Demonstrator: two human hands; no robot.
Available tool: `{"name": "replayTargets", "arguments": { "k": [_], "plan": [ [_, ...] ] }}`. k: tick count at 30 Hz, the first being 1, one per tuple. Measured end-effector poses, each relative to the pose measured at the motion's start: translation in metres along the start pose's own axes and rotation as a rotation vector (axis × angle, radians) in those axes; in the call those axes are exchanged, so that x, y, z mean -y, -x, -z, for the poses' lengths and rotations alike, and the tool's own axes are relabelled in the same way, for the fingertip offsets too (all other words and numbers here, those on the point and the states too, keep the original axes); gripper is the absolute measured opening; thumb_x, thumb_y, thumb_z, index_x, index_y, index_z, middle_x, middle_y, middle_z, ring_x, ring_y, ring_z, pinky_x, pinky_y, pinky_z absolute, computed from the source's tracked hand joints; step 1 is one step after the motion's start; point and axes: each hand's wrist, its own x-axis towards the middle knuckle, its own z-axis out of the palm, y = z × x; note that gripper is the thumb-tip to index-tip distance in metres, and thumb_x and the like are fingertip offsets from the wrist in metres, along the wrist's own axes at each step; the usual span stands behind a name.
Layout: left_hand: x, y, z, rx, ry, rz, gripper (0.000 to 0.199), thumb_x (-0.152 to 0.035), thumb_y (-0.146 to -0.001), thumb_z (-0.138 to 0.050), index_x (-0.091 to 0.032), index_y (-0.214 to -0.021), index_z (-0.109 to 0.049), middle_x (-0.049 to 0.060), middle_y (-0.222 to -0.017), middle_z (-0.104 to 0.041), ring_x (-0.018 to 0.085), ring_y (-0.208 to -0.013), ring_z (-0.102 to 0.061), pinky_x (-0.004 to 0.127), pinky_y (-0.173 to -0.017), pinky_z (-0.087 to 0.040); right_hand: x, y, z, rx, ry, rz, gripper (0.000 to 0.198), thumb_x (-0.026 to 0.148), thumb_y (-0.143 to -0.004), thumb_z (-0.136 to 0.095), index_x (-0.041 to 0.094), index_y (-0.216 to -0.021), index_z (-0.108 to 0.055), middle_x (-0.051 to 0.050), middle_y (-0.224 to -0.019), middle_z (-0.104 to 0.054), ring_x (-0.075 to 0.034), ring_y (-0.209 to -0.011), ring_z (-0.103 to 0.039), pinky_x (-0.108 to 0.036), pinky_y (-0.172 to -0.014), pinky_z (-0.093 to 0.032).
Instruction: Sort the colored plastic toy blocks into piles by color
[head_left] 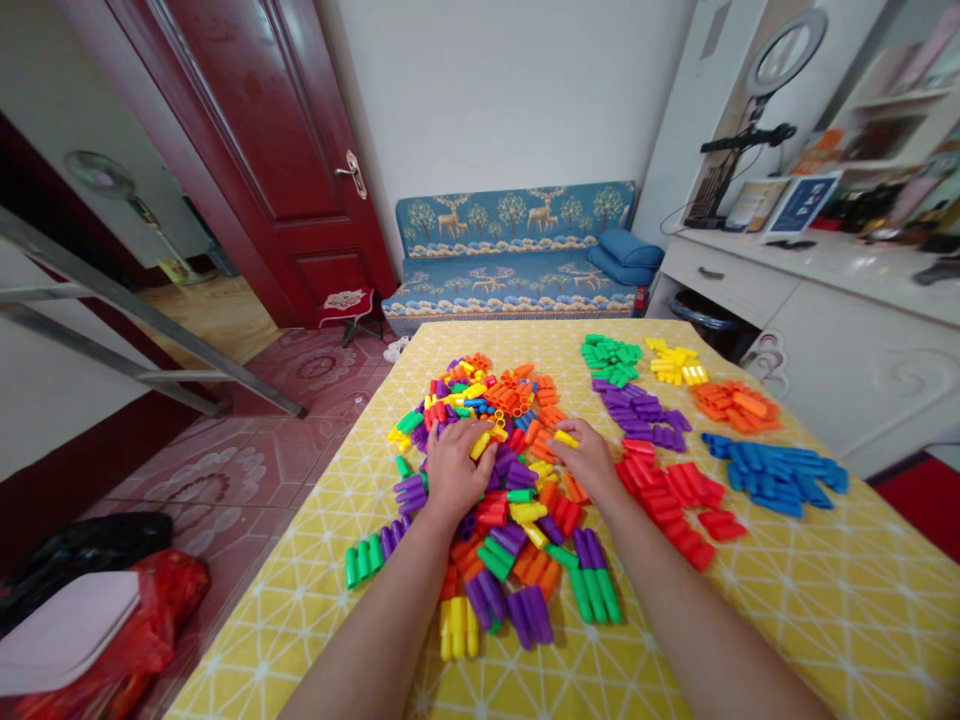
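Observation:
A large mixed heap of bullet-shaped plastic building pieces (491, 508) covers the middle of the table in red, orange, yellow, green, blue and purple. Over its left part, my left hand (457, 462) is closed around a yellow piece (481, 445) at the thumb and fingers. My right hand (586, 456) pinches another yellow piece (567, 438) at the heap's right edge. To the right lie piles sorted by colour: green pieces (611, 358), yellow pieces (675, 362), purple pieces (641, 412), orange pieces (736, 405), red pieces (667, 490) and blue pieces (776, 472).
The table wears a yellow patterned cloth (817, 610). Behind it stands a blue sofa (510, 270). A white cabinet (862, 350) with a ring light (787, 55) is on the right. At left are a metal ladder (150, 325), a red door (300, 150) and a red bag (169, 610).

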Motion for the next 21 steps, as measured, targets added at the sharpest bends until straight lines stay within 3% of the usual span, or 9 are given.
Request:
{"name": "replayTargets", "arguments": {
  "k": [5, 9, 13, 16, 21],
  "plan": [
    [0.000, 0.000, -0.001, 0.000, 0.001, 0.002, 0.025, -0.032, -0.087, -0.060, -0.027, -0.111, -0.067, 0.003, -0.115, -0.069, 0.025, -0.110, -0.060, 0.048, -0.103, -0.036, 0.009, 0.008, 0.000, 0.171, 0.003, 0.035, 0.032, 0.033, -0.066, -0.069, 0.022, -0.096, -0.068, -0.002, -0.096, -0.072, -0.021, -0.083, -0.066, -0.033, -0.075, -0.051],
    [0.000, 0.000, -0.001, 0.001, -0.004, 0.008, 0.025, -0.032, -0.087, -0.061, -0.028, -0.110, -0.068, 0.003, -0.115, -0.070, 0.026, -0.110, -0.060, 0.050, -0.105, -0.034, 0.017, 0.011, 0.001, 0.109, -0.094, 0.021, 0.024, 0.035, -0.065, -0.069, 0.020, -0.083, -0.066, -0.002, -0.082, -0.070, -0.020, -0.076, -0.065, -0.030, -0.067, -0.051],
    [-0.001, -0.001, 0.001, 0.002, 0.002, 0.007, 0.021, -0.032, -0.087, -0.060, -0.032, -0.106, -0.070, 0.001, -0.117, -0.068, 0.025, -0.111, -0.060, 0.050, -0.106, -0.033, 0.038, 0.016, 0.001, 0.109, -0.253, -0.057, 0.030, 0.040, -0.067, -0.068, 0.019, -0.087, -0.061, -0.001, -0.072, -0.068, -0.019, -0.064, -0.065, -0.029, -0.058, -0.051],
    [-0.003, 0.000, 0.004, 0.005, 0.029, 0.009, 0.020, -0.038, -0.090, -0.058, -0.033, -0.105, -0.071, 0.001, -0.122, -0.066, 0.023, -0.115, -0.059, 0.046, -0.103, -0.036, 0.055, 0.023, -0.003, 0.191, -0.351, -0.086, 0.035, 0.038, -0.068, -0.068, 0.018, -0.096, -0.060, -0.002, -0.076, -0.070, -0.019, -0.064, -0.067, -0.030, -0.060, -0.053],
    [-0.003, 0.000, 0.005, 0.007, 0.046, 0.011, 0.032, -0.049, -0.085, -0.064, -0.031, -0.110, -0.070, 0.003, -0.125, -0.065, 0.025, -0.117, -0.057, 0.046, -0.103, -0.037, 0.061, 0.031, -0.015, 0.294, -0.388, 0.011, 0.033, 0.035, -0.074, -0.066, 0.018, -0.102, -0.061, -0.004, -0.088, -0.073, -0.020, -0.076, -0.070, -0.032, -0.072, -0.056]
  ]
}}
